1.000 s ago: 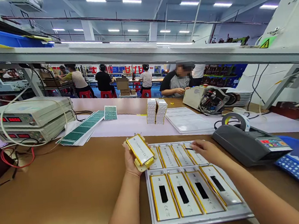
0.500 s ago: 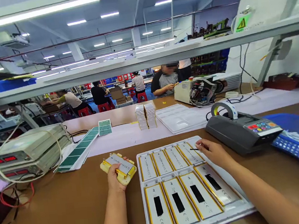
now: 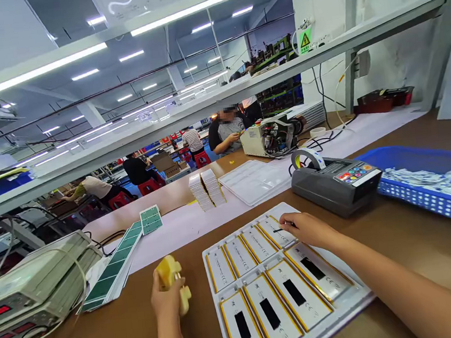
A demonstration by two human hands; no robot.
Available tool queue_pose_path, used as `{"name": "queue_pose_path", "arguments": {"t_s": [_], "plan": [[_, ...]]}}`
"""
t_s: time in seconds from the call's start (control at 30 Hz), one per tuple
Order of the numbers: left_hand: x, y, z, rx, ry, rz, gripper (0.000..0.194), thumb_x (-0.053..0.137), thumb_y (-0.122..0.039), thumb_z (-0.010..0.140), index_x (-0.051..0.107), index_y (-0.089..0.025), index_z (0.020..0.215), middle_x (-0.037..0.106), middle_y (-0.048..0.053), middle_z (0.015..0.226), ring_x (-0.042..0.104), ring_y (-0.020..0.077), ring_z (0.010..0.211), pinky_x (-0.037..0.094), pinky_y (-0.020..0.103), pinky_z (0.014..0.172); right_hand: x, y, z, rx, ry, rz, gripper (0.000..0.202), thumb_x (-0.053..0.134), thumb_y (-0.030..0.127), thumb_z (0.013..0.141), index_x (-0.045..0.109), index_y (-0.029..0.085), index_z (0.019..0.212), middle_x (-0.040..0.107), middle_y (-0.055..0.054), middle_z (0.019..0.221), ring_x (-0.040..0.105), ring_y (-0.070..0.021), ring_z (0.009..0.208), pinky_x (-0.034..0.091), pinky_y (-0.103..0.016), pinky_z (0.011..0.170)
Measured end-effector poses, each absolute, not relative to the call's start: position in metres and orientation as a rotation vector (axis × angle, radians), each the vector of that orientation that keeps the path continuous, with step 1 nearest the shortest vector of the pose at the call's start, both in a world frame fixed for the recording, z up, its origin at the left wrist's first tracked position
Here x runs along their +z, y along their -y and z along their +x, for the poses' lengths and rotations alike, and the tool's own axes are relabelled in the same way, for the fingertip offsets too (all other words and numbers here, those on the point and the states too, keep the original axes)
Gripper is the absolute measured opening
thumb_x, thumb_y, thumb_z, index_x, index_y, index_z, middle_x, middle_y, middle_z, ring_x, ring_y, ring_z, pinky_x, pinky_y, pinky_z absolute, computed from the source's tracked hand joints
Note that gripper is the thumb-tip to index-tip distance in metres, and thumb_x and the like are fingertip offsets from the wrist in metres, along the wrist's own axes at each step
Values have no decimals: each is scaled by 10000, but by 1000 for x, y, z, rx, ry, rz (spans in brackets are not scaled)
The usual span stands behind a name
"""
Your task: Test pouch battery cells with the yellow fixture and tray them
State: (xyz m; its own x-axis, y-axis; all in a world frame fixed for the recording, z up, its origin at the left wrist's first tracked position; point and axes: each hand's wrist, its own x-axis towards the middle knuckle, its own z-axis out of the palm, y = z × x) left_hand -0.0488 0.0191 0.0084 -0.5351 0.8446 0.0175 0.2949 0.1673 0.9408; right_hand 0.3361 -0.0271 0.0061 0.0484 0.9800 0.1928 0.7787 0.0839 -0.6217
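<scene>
My left hand (image 3: 165, 299) is closed around a yellow holder (image 3: 167, 270), raised over the bench left of the tray and turned nearly edge-on. Only a thin pale edge shows of the flat battery cell that lay on it. A white tray (image 3: 209, 270) carries two rows of flat battery cells with yellow edges. Black patches mark the near-row cells, such as this battery cell (image 3: 270, 315). Over the far row's rightmost cell (image 3: 271, 227), my right hand (image 3: 305, 229) pinches a small black strip (image 3: 277, 230), close to the cell's surface; contact is hard to tell.
A tape dispenser (image 3: 334, 184) stands right of the tray, beside a blue basket (image 3: 426, 199) of white strips. Behind are stacked cells (image 3: 205, 190) and empty-looking trays (image 3: 254, 179). Green-panelled sheets (image 3: 115, 266) and instrument boxes (image 3: 36, 285) lie left. A shelf beam (image 3: 203, 109) crosses overhead.
The view has swung right and tilted. My left hand has turned the yellow holder from face-up to edge-on. My right hand, still pinching the black strip, has come lower over the far-right cell.
</scene>
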Motion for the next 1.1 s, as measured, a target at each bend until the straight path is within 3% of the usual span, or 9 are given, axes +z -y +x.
{"name": "queue_pose_path", "arguments": {"t_s": [0.07, 0.17, 0.4, 0.53, 0.63, 0.77, 0.87, 0.97, 1.1], "plan": [[14, -14, -47, 998, -2346, 1282, 685, 668, -311, 500, 473, -312, 1157, 577, 98, 977, 543, 350, 905, 373, 515, 769, 7, 28, 334, 453, 1786, -1732, 198, 413, 305, 801, 590, 216, 795, 639, -31, 767, 550, -160, 693, 357, -231, 590], [19, -7, -44, 683, -2475, 1329, 692, 617, -316, 517, 454, -293, 1189, 553, 147, 1064, 495, 390, 1007, 318, 536, 825, 7, 29, 333, 476, 1798, -1725, 201, 416, 301, 797, 597, 212, 794, 642, -32, 784, 552, -162, 710, 359, -236, 607], [14, -5, -47, 1024, -2196, 1068, 467, 701, -238, 370, 569, -278, 815, 477, 160, 1151, 293, 487, 1161, 181, 600, 893, 4, 28, 333, 460, 1852, -1758, 194, 423, 298, 795, 600, 221, 790, 646, -25, 786, 558, -168, 721, 344, -244, 599], [19, -4, -44, 1096, -2159, 998, 258, 682, -241, 421, 532, -260, 631, 545, 141, 1001, 248, 458, 1201, 183, 605, 888, 4, 26, 333, 399, 1890, -1862, 179, 452, 289, 785, 615, 214, 775, 655, -42, 823, 569, -183, 740, 334, -252, 591], [30, -1, -41, 1101, -2164, 1027, 209, 672, -212, 436, 496, -236, 546, 563, 145, 886, 240, 457, 1205, 212, 615, 857, 10, 26, 338, 309, 1922, -1897, 172, 468, 281, 779, 624, 210, 757, 658, -50, 839, 578, -191, 751, 334, -253, 582], [46, 1, -29, 1295, -2137, 1278, 319, 740, -263, 404, 582, -264, 682, 550, 70, 755, 359, 431, 1128, 226, 598, 880, 24, 39, 350, 228, 1901, -1954, 166, 494, 293, 767, 638, 215, 741, 662, -48, 815, 584, -189, 757, 347, -248, 592], [45, 1, -3, 1486, -1631, 1205, 420, 725, -228, 485, 590, -274, 879, 553, 7, 692, 558, 282, 860, 423, 435, 759, 29, 57, 360, 197, 1971, -1984, 153, 508, 285, 760, 644, 215, 753, 665, -47, 818, 587, -193, 775, 359, -248, 602], [33, 3, 29, 1337, -916, 872, 287, 621, -234, 631, 571, -205, 912, 582, 21, 671, 562, 174, 583, 481, 324, 571, 26, 73, 364, 179, 2113, -2026, 146, 508, 239, 756, 649, 200, 752, 666, -60, 813, 593, -199, 769, 373, -251, 606], [18, 7, 55, 1161, -542, 645, 250, 510, -242, 699, 579, -165, 926, 586, 58, 677, 560, 175, 579, 505, 372, 601, 19, 83, 361, 7, 2265, -2057, 163, 485, 186, 770, 645, 163, 779, 658, -97, 850, 596, -214, 804, 396, -264, 643]]}}
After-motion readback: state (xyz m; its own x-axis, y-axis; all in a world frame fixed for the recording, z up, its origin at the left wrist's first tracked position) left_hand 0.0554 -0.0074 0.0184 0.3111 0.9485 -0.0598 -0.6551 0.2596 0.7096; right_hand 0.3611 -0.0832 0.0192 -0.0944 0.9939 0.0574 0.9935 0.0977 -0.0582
